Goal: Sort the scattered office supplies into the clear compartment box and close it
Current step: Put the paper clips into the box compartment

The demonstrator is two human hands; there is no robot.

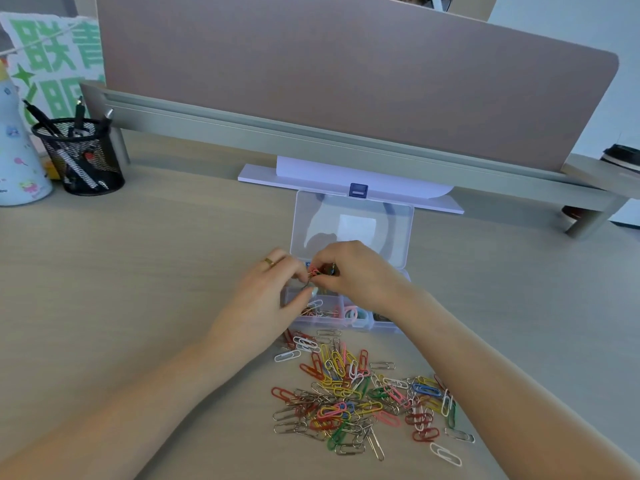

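Observation:
A clear compartment box [360,323] sits open on the desk, its lid [353,230] leaning back. Its front compartments hold some paper clips [317,308] and pastel rings. Both hands hover over the box. My left hand [273,299] and my right hand [353,275] meet fingertip to fingertip, pinching a small bunch of paper clips [313,271], red and silver, between them. A big heap of coloured and silver paper clips [360,393] lies scattered on the desk in front of the box. The back compartments are hidden by my hands.
A black mesh pen cup [81,157] stands at the far left beside a white patterned bottle [17,161]. A brown partition panel [346,81] on a grey rail runs across the back. A white stand [346,181] lies behind the box. A cup [621,157] sits far right.

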